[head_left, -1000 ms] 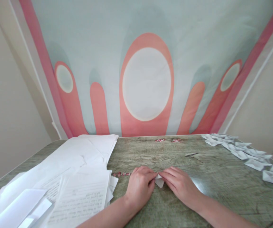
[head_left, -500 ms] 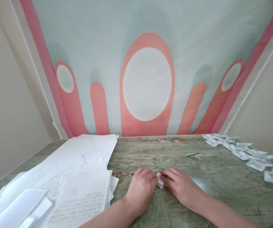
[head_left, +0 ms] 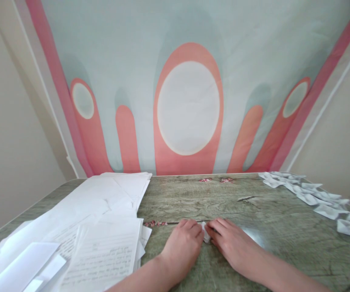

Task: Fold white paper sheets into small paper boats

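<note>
Between my two hands, close above the wood-patterned table (head_left: 193,202), is a small folded piece of white paper (head_left: 205,233). My left hand (head_left: 184,243) grips its left side with curled fingers, and the fingertips are partly hidden behind the knuckles. From the right, my right hand (head_left: 228,241) pinches the same paper between thumb and fingers. Only a narrow strip of the paper shows, so its full shape is hidden.
Loose white sheets (head_left: 101,190) and a stack of written pages (head_left: 104,251) cover the table's left side. Folded white strips (head_left: 25,263) lie on them at the near left. Several folded paper boats (head_left: 329,211) line the right edge. Behind stands a patterned panel (head_left: 238,61).
Both hands have shifted slightly, with the left fingers a little lower and closer to the right ones. The folded paper stays between them, now showing as a narrower strip.
</note>
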The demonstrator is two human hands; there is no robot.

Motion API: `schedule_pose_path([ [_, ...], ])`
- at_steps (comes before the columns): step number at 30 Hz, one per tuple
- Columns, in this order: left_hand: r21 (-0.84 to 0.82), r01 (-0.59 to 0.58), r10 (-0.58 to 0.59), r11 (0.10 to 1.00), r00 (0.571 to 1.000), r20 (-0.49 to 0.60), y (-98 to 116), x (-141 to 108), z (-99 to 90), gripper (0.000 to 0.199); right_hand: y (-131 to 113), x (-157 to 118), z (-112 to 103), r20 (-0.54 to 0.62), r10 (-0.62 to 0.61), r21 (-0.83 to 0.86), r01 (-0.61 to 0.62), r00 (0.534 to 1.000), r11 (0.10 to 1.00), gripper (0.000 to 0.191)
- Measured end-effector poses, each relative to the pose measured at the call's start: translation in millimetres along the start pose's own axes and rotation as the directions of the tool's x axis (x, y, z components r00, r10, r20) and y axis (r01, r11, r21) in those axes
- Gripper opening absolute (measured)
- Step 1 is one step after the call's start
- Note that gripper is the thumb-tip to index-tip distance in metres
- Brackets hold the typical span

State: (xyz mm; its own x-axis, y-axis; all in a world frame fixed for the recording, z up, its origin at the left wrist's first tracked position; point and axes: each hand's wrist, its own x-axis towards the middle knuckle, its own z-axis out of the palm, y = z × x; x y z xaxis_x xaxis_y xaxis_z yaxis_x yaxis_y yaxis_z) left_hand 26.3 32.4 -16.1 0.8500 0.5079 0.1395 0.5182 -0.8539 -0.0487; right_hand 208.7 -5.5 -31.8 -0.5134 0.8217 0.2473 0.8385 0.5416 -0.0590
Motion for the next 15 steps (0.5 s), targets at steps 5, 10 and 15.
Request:
schedule_pose_path([
  [5, 0.079, -0.034, 0.031, 0.996, 0.999, 0.043, 7, -2, 1.4, 0.023, -7, -4, 5, -0.043, -0.035, -0.087, 0.031, 0.998, 0.996, 0.022],
  [10, 0.104, -0.051, 0.044, 0.993, 0.997, 0.066, 9, -5, -0.9, 0.032, -7, -10, 33, -0.176, 0.004, -0.193, -0.039, 0.984, 0.980, 0.026],
  [15, 0.113, -0.091, 0.078, 0.989, 0.991, 0.111, 10, -8, -10.0, 0.039, -5, -14, 50, -0.211, -0.005, -0.225, -0.043, 0.978, 0.973, 0.028],
])
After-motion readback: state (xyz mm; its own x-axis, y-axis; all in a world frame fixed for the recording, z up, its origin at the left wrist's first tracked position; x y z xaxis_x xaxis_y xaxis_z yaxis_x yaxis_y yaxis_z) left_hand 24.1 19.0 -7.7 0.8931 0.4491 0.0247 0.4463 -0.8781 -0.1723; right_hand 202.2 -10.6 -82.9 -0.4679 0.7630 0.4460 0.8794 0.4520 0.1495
